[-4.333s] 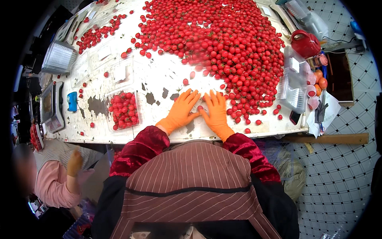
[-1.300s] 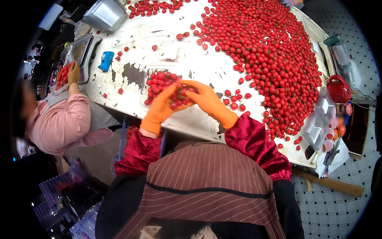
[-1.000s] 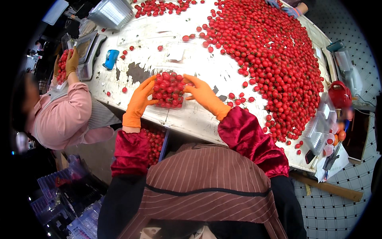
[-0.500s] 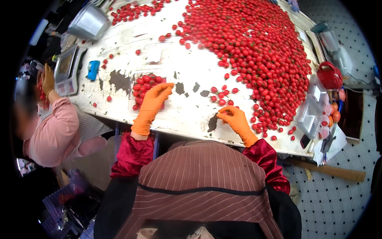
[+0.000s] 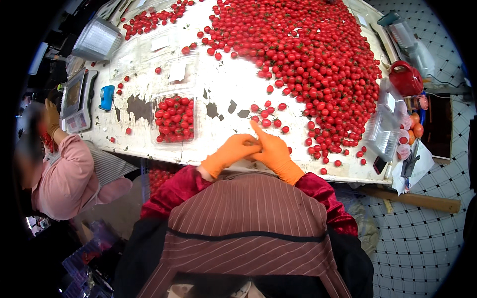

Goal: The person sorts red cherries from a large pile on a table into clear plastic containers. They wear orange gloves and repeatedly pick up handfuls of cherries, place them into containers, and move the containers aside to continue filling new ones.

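In orange gloves, my two hands meet over the table's front edge. The fingers of my left hand (image 5: 231,153) are bent and pressed together against the right. My right hand (image 5: 274,155) has its index finger stretched forward while the other fingers curl towards the left hand. Whatever sits between them is hidden. To the left of my hands stands a clear plastic box (image 5: 196,130) filled with cherry tomatoes (image 5: 171,116). Just beyond my right hand lie several loose cherry tomatoes (image 5: 267,122).
A large heap of cherry tomatoes (image 5: 323,74) covers the table's far right. Stacked clear boxes (image 5: 97,39), a scale (image 5: 79,99) and a blue object (image 5: 106,98) are on the left. A person in a pink sleeve (image 5: 69,164) works there. More clear boxes (image 5: 381,131) and a phone (image 5: 379,165) lie right.
My left hand has left the box of tomatoes and come right and nearer to me. My right hand has moved left to meet it. The box now shows in full.
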A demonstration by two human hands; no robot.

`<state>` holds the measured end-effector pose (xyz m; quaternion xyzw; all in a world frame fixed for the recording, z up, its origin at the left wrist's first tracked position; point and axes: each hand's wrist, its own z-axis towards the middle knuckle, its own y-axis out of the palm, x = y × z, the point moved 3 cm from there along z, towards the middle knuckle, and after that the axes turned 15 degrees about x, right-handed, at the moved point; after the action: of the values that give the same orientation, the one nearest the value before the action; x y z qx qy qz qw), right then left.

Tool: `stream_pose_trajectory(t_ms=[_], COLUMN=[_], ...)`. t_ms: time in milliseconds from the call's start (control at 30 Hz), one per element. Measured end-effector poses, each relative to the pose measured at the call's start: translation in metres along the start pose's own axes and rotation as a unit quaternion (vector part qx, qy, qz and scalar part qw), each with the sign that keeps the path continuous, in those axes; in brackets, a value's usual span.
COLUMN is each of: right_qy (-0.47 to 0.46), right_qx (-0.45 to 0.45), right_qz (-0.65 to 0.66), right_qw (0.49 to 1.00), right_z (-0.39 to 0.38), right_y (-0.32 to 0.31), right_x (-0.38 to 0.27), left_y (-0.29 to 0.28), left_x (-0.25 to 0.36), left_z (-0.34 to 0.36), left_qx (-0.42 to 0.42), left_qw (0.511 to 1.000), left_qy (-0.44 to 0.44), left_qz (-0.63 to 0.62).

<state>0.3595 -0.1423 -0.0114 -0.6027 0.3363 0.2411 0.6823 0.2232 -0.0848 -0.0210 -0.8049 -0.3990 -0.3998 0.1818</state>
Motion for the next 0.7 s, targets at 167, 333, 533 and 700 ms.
stream_pose_trajectory(t_ms=[167, 333, 533, 700], right_qy=[-0.053, 0.000, -0.052, -0.032], right_qx=[-0.030, 0.147, 0.140, 0.085], right_qz=[0.020, -0.085, -0.133, -0.139], right_qw=[0.998, 0.986, 0.980, 0.986], right_z=[0.007, 0.047, 0.077, 0.084], right_y=[0.000, -0.025, -0.016, 0.000], right_x=[0.014, 0.067, 0.086, 0.088], left_y=[-0.068, -0.171, -0.239, -0.145], left_x=[-0.036, -0.084, -0.161, -0.060], left_z=[-0.041, -0.118, -0.152, -0.103], left_qx=[0.064, 0.089, 0.277, 0.066], left_qw=[0.996, 0.972, 0.773, 0.966], left_qy=[-0.006, -0.063, 0.008, 0.041], left_qz=[0.053, 0.208, 0.571, 0.247])
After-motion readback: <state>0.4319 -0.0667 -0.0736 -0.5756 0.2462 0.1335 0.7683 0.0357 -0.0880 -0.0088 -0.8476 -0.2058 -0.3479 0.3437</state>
